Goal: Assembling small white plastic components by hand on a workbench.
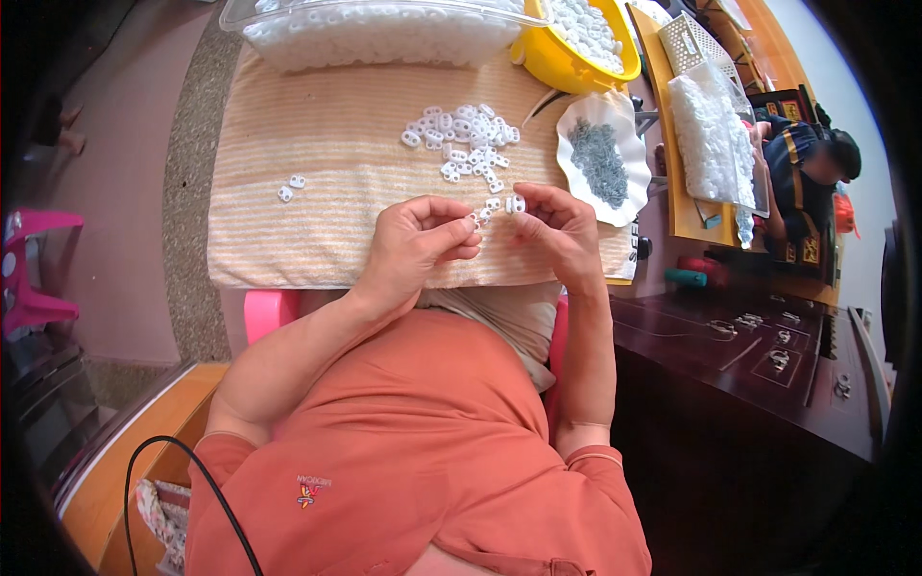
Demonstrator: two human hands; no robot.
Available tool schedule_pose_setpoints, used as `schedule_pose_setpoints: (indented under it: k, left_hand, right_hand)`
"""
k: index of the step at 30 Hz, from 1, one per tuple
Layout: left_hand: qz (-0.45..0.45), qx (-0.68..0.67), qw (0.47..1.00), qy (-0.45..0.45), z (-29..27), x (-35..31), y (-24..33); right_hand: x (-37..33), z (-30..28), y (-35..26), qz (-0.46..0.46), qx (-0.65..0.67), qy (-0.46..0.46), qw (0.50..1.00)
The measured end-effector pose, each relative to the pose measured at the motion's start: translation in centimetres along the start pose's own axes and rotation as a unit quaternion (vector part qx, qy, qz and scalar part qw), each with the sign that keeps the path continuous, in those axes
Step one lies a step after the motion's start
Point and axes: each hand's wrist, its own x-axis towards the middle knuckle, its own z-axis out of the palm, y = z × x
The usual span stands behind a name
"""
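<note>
Piece [517,204], white, in right hand [565,235], apparently pinched at fingertips [527,225].

floor [120,192]: mauve, speckled grey strip [195,163] | left: pink stool [13,276] | right: wooden table [687,219], dark glossy furniture [797,384]

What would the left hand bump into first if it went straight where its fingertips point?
Pointing rightward, the left hand would probably meet the white piece held by the right hand; depth is unclear, and another white piece between them may lie lower.
</note>
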Motion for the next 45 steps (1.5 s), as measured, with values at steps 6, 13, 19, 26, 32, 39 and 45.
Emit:
schedule_pose_setpoints:
  k: [6,13,19,26,32,39,45]
  left_hand:
    - [0.0,-0.002,1.0,-0.003,0.0,0.0,-0.1]
    - [-0.003,0.004,1.0,-0.002,-0.1,-0.1,-0.2]
    - [0.005,-0.01,1.0,0.007,0.2,0.0,-0.1]
    - [0.005,-0.01,1.0,0.005,0.0,-0.1,-0.2]
    - [0.011,-0.01,1.0,-0.005,0.1,0.0,-0.2]
    - [0.013,-0.004,1.0,-0.012,0.0,0.0,-0.3]
    - [0.007,0.001,1.0,-0.015,0.1,-0.1,-0.1]
  right_hand:
    - [-0.3,0.8,-0.1,-0.014,0.034,0.0,0.999]
    - [-0.4,0.8,0.5,-0.009,0.052,0.027,0.998]
    - [-0.4,1.4,0.4,-0.014,0.046,0.035,0.998]
    - [-0.5,1.7,0.6,-0.029,0.051,-0.012,0.998]
    - [-0.9,1.9,0.5,-0.009,0.039,-0.015,0.999]
    - [-0.8,2.0,0.8,0.005,0.078,-0.034,0.996]
    - [-0.9,2.1,0.7,0.028,0.107,-0.046,0.993]
